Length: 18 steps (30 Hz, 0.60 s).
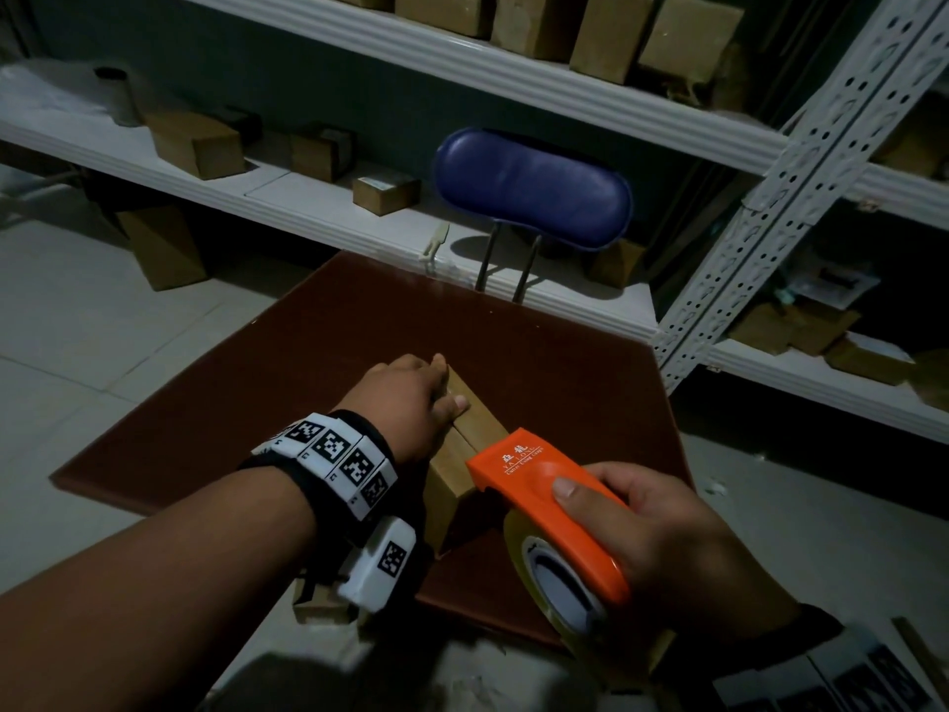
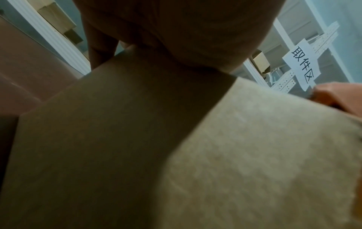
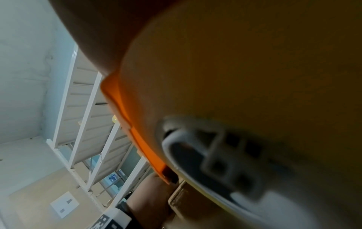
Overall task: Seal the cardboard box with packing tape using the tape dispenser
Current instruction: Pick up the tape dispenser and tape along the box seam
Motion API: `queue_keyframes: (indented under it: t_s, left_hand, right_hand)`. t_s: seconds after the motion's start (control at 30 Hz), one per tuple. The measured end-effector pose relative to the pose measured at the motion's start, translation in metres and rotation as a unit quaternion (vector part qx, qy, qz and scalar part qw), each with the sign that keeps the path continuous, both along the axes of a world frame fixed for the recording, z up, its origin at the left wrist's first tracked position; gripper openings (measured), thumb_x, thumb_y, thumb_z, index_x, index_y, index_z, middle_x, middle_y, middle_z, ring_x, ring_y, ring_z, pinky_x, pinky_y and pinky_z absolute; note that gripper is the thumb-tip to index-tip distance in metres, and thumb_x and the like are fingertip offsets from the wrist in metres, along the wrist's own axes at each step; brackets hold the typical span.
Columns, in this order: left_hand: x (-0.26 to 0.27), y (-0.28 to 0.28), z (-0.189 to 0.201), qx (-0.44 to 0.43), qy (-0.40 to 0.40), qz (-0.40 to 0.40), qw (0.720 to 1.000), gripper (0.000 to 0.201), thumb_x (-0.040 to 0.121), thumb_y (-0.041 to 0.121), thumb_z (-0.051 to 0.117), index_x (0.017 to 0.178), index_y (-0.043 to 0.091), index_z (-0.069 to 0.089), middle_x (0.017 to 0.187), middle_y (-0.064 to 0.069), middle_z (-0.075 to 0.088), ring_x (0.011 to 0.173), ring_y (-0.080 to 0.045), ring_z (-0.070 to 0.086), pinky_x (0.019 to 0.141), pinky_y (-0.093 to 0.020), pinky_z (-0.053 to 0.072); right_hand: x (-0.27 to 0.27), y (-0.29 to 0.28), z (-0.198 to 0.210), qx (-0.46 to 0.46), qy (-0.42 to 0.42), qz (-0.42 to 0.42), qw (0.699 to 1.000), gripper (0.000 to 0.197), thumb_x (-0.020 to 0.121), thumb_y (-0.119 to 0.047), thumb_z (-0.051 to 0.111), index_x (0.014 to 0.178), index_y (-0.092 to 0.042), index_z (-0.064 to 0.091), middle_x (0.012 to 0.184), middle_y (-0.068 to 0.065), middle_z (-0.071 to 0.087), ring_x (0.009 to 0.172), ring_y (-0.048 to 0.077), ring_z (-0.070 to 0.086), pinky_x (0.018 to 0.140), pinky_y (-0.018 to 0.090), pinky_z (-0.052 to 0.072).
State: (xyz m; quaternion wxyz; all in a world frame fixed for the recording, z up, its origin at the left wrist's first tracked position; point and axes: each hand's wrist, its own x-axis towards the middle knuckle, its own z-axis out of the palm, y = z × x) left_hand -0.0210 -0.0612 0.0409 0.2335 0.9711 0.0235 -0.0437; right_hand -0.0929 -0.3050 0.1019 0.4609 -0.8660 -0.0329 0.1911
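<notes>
Two hands at work on one small cardboard box (image 1: 452,470), which sits on a dark reddish-brown table (image 1: 565,362) directly between them. Left hand (image 1: 405,398) rests on the far end of the box, thumb lying across the top flaps beside the centre seam, other fingers wrapped over the far side out of sight. From the left wrist view the palm (image 2: 176,31) presses against the box (image 2: 137,139) at its upper edge.

Right hand (image 1: 662,537) grips the orange tape dispenser (image 1: 544,501), thumb flat along its top, fingers curled under. Dispenser nose touches the near end of the box top, just short of the left thumb. Roll of yellowish packing tape (image 1: 544,573) mounted below the orange shell, toward the right wrist. Right wrist view shows the orange shell (image 3: 141,139) and roll (image 3: 254,77) close up, blurred; tape on the seam cannot be made out.

Beyond the left hand: blue chair back (image 1: 534,187), then white metal shelving (image 1: 359,208) carrying several more cardboard boxes. Both wrists wear bands with black-and-white markers.
</notes>
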Motion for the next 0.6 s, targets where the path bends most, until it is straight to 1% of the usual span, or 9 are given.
queue_keyframes:
  t_s: [0.13, 0.17, 0.2, 0.27, 0.3, 0.37, 0.43, 0.53, 0.6]
  left_hand:
    - [0.000, 0.002, -0.003, -0.010, -0.007, 0.006, 1.000, 0.065, 0.097, 0.055, 0.044, 0.153, 0.026, 0.030, 0.147, -0.004, 0.043, 0.135, -0.031, 0.038, 0.110, -0.045, 0.038]
    - [0.000, 0.003, -0.003, -0.014, -0.012, 0.005, 1.000, 0.063, 0.097, 0.055, 0.045, 0.153, 0.030, 0.030, 0.147, -0.004, 0.043, 0.135, -0.031, 0.038, 0.110, -0.046, 0.038]
    - [-0.001, 0.004, -0.004, -0.022, -0.018, 0.003, 1.000, 0.060, 0.096, 0.054, 0.046, 0.152, 0.037, 0.030, 0.147, -0.005, 0.042, 0.135, -0.031, 0.038, 0.110, -0.047, 0.039]
    - [-0.003, 0.008, -0.004, -0.049, -0.032, 0.007, 0.998, 0.053, 0.096, 0.051, 0.049, 0.146, 0.052, 0.032, 0.145, -0.005, 0.042, 0.135, -0.030, 0.039, 0.110, -0.047, 0.039]
    - [-0.003, 0.011, -0.003, -0.059, -0.038, 0.014, 0.997, 0.050, 0.096, 0.050, 0.051, 0.143, 0.055, 0.036, 0.143, -0.003, 0.042, 0.134, -0.029, 0.041, 0.110, -0.047, 0.040]
    - [-0.002, 0.019, -0.003, -0.065, -0.041, 0.030, 0.997, 0.043, 0.095, 0.050, 0.053, 0.137, 0.052, 0.048, 0.141, -0.001, 0.045, 0.133, -0.027, 0.042, 0.110, -0.047, 0.039]
    - [0.000, 0.028, -0.001, -0.049, -0.042, 0.047, 0.997, 0.039, 0.094, 0.053, 0.054, 0.132, 0.050, 0.055, 0.140, 0.001, 0.046, 0.132, -0.027, 0.043, 0.110, -0.050, 0.039]
    - [0.001, 0.036, 0.002, 0.011, -0.052, 0.063, 0.997, 0.038, 0.096, 0.052, 0.049, 0.133, 0.047, 0.055, 0.146, 0.003, 0.044, 0.135, -0.027, 0.039, 0.110, -0.051, 0.036]
    - [0.000, 0.038, 0.002, -0.008, -0.056, 0.067, 0.996, 0.044, 0.097, 0.053, 0.044, 0.140, 0.042, 0.050, 0.152, 0.003, 0.041, 0.139, -0.028, 0.036, 0.111, -0.052, 0.034]
  right_hand:
    - [-0.002, 0.001, -0.002, 0.004, 0.000, 0.007, 1.000, 0.054, 0.063, -0.069, 0.063, 0.104, -0.036, 0.072, 0.090, -0.013, 0.077, 0.079, 0.008, 0.074, 0.073, 0.032, 0.059]
    - [-0.001, 0.001, -0.004, 0.005, 0.003, 0.007, 1.000, 0.053, 0.064, -0.068, 0.064, 0.104, -0.035, 0.072, 0.090, -0.010, 0.077, 0.080, 0.009, 0.075, 0.075, 0.034, 0.060]
    - [0.000, 0.001, -0.006, 0.006, 0.008, 0.003, 1.000, 0.050, 0.067, -0.067, 0.065, 0.103, -0.034, 0.073, 0.091, -0.009, 0.078, 0.080, 0.011, 0.075, 0.076, 0.036, 0.061]
    - [0.002, 0.005, -0.008, 0.008, 0.009, -0.002, 1.000, 0.034, 0.078, -0.058, 0.068, 0.100, -0.032, 0.074, 0.088, -0.007, 0.078, 0.078, 0.011, 0.075, 0.078, 0.037, 0.061]
    - [0.004, 0.008, -0.009, 0.010, 0.006, -0.006, 1.000, 0.027, 0.083, -0.052, 0.068, 0.099, -0.031, 0.074, 0.086, -0.007, 0.078, 0.078, 0.011, 0.075, 0.078, 0.037, 0.062]
    - [0.006, 0.017, -0.011, 0.019, 0.001, -0.008, 1.000, 0.023, 0.087, -0.048, 0.067, 0.099, -0.029, 0.074, 0.086, -0.006, 0.078, 0.078, 0.012, 0.075, 0.080, 0.039, 0.062]
    - [0.006, 0.027, -0.012, 0.030, 0.001, -0.003, 1.000, 0.022, 0.090, -0.046, 0.066, 0.101, -0.029, 0.073, 0.088, -0.006, 0.079, 0.079, 0.012, 0.075, 0.082, 0.040, 0.061]
    - [0.010, 0.039, -0.015, 0.037, -0.003, 0.009, 0.999, 0.023, 0.090, -0.048, 0.066, 0.101, -0.029, 0.073, 0.090, -0.006, 0.079, 0.081, 0.012, 0.075, 0.084, 0.044, 0.061]
    - [0.013, 0.043, -0.017, 0.038, -0.007, 0.009, 0.999, 0.023, 0.089, -0.049, 0.067, 0.100, -0.030, 0.074, 0.089, -0.006, 0.079, 0.080, 0.013, 0.075, 0.084, 0.046, 0.061]
